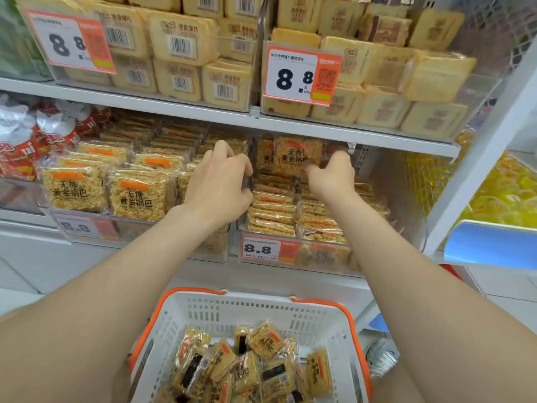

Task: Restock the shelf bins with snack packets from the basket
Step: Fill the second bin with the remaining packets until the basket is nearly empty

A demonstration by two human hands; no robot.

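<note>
Head view: the white, orange-rimmed basket (220, 309) holds loose snack packets (261, 341). Beyond it, over the clear shelf bin (328, 258), the left hand (220, 181) curls beside the stacked packets (273, 210), its hold unclear. The right hand (331, 175) pinches an upright packet (293, 155).
</note>
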